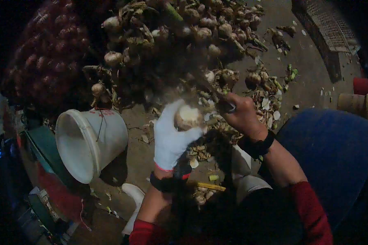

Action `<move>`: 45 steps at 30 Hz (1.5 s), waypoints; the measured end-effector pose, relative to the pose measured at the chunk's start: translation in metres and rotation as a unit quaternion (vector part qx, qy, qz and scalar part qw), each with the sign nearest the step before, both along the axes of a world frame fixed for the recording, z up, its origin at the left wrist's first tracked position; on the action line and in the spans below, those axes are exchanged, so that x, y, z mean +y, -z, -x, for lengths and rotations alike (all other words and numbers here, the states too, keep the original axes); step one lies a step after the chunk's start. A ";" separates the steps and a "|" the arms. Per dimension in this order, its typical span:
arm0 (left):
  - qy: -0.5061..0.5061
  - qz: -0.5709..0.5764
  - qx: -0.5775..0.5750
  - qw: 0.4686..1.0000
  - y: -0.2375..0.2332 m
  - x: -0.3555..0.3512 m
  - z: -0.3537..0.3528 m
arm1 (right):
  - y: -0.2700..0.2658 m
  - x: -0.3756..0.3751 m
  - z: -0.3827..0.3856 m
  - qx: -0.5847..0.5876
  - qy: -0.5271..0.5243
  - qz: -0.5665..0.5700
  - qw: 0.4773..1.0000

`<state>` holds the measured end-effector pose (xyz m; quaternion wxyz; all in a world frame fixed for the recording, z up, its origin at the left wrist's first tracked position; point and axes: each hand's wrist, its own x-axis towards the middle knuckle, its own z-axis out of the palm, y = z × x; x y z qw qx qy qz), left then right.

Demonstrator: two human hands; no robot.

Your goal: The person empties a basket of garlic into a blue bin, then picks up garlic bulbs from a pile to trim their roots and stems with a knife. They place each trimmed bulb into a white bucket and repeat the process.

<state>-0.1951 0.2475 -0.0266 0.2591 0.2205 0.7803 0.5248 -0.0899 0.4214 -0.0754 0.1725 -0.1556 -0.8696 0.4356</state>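
Observation:
My left hand (171, 134), in a white glove, is closed around a garlic bulb (189, 117). A pale, flat cut face on the bulb points up. To its right, my bare right hand (244, 116) grips a knife (212, 87), whose dark blade slants up and to the left, apart from the bulb. Much of the handle is hidden in my fist. Just beyond both hands lies a large heap of garlic (204, 32) with dry stalks on. Trimmed peelings and stem pieces (265, 104) are scattered beside my right hand.
A white bucket (112, 130) lies tipped on its side at left, near a red net sack (49, 57) full of bulbs. On the right stand a large blue container (323, 151) and a wire crate (325, 24). White boots (133, 196) show below.

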 end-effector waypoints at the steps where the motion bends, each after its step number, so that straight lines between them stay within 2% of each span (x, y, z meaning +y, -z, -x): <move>1: -0.009 0.023 0.034 0.999 0.003 -0.001 0.000 | -0.006 -0.006 -0.001 -0.005 0.000 0.004 1.000; 2: -0.022 -0.054 -0.065 0.996 0.005 -0.001 0.002 | -0.014 -0.008 0.001 -0.011 0.012 0.033 0.999; 3: -0.023 -0.055 -0.064 0.996 0.008 -0.001 0.001 | -0.019 -0.009 0.002 -0.014 0.022 0.061 0.998; 5: -0.080 -0.161 -0.139 0.974 0.016 -0.002 -0.003 | -0.011 -0.013 -0.001 -0.050 -0.001 0.073 0.996; 6: -0.104 -0.213 -0.273 0.932 0.018 -0.001 -0.008 | -0.003 -0.015 -0.006 -0.090 -0.022 0.087 0.992; 7: -0.108 -0.213 -0.273 0.932 0.018 -0.003 -0.015 | 0.016 -0.013 -0.014 -0.092 -0.026 0.087 0.992; 9: -0.153 -0.308 -0.415 0.843 0.016 -0.015 -0.034 | 0.054 -0.006 -0.027 -0.304 -0.022 0.175 0.936; 10: -0.122 -0.151 -0.400 0.896 0.017 -0.028 -0.041 | 0.020 -0.014 -0.028 -0.216 0.045 0.150 0.964; 11: 0.066 -0.019 -0.166 0.984 0.008 -0.048 -0.051 | 0.018 -0.013 -0.027 -0.222 0.035 0.156 0.962; 13: 0.296 -0.049 -0.098 0.949 0.011 -0.071 -0.064 | 0.024 -0.002 -0.016 -0.160 0.055 0.178 0.969; 14: 0.293 -0.044 -0.104 0.949 0.013 -0.081 -0.061 | 0.023 0.001 -0.010 -0.165 0.053 0.185 0.967; 16: 0.154 0.178 -0.010 0.972 0.016 -0.095 -0.044 | 0.018 0.008 0.003 -0.195 0.076 0.208 0.955; 17: -0.029 0.230 -0.086 0.969 0.019 -0.092 -0.033 | 0.017 0.008 0.005 -0.192 0.073 0.206 0.957; 18: -0.110 0.226 -0.088 0.964 0.024 -0.091 -0.020 | 0.017 0.004 0.003 -0.173 0.087 0.235 0.952; 19: -0.038 0.231 0.122 0.964 0.040 -0.093 -0.013 | 0.017 0.001 0.001 -0.154 0.104 0.264 0.946; 20: 0.020 0.235 0.250 0.939 0.066 -0.093 -0.006 | 0.018 -0.002 0.000 -0.152 0.104 0.263 0.947; 21: 0.021 0.234 0.250 0.939 0.078 -0.085 0.004 | 0.019 -0.006 -0.002 -0.163 0.093 0.277 0.942; 22: 0.145 0.275 0.368 0.876 0.090 -0.076 0.015 | 0.021 -0.009 -0.006 -0.175 0.086 0.291 0.937; 23: 0.262 0.306 0.473 0.783 0.099 -0.069 0.020 | 0.022 -0.011 -0.011 -0.177 0.090 0.290 0.936; 24: 0.265 0.303 0.473 0.784 0.106 -0.069 0.023 | 0.023 -0.013 -0.015 -0.177 0.082 0.275 0.941; 26: 0.293 0.306 0.272 0.864 0.116 -0.072 0.034 | 0.024 -0.013 -0.017 -0.216 0.069 0.243 0.943; 27: 0.297 0.306 0.274 0.862 0.110 -0.069 0.034 | 0.023 -0.016 -0.017 -0.215 0.073 0.244 0.943; 29: 0.154 0.179 0.104 0.966 0.092 -0.057 0.025 | 0.015 -0.022 -0.013 -0.182 0.028 0.214 0.959; 30: 0.097 0.100 0.022 0.990 0.093 -0.053 0.022 | 0.006 -0.025 -0.009 -0.200 0.018 0.209 0.957; 31: 0.099 0.098 0.021 0.990 0.083 -0.046 0.015 | 0.007 -0.028 -0.008 -0.200 0.020 0.208 0.957; 32: 0.019 0.007 -0.149 0.989 0.072 -0.039 0.008 | 0.009 -0.029 -0.007 -0.150 -0.019 0.173 0.973; 33: -0.060 -0.083 -0.313 0.944 0.065 -0.033 0.005 | 0.009 -0.031 -0.005 -0.100 -0.058 0.136 0.984; 34: -0.049 -0.179 -0.262 0.947 0.082 -0.030 0.002 | 0.003 -0.032 -0.004 -0.098 -0.088 0.099 0.986; 35: -0.046 -0.179 -0.263 0.947 0.095 -0.037 -0.004 | -0.004 -0.033 -0.005 -0.100 -0.085 0.098 0.987; 37: 0.070 -0.069 -0.086 0.992 0.065 -0.026 -0.014 | -0.017 -0.032 -0.005 -0.104 -0.179 -0.046 0.977; 38: 0.171 0.097 0.019 0.980 0.062 -0.025 -0.009 | -0.020 -0.031 -0.005 -0.071 -0.215 -0.086 0.970; 39: 0.172 0.097 0.019 0.980 0.064 -0.025 -0.021 | -0.024 -0.030 -0.005 -0.071 -0.214 -0.086 0.971; 41: 0.061 0.084 0.009 0.995 0.072 -0.027 -0.073 | -0.032 -0.031 -0.005 -0.074 -0.225 -0.114 0.965; 42: 0.004 0.077 0.004 0.997 0.074 -0.027 -0.085 | -0.033 -0.031 -0.004 -0.074 -0.224 -0.115 0.965; 43: 0.004 0.077 0.003 0.997 0.057 -0.025 -0.070 | -0.034 -0.032 -0.004 -0.062 -0.228 -0.120 0.964; 44: -0.019 -0.087 -0.259 0.962 0.027 -0.021 -0.040 | -0.034 -0.032 -0.003 -0.050 -0.232 -0.126 0.963; 45: -0.042 -0.242 -0.496 0.833 0.011 -0.022 -0.021 | -0.034 -0.032 -0.003 -0.050 -0.232 -0.126 0.963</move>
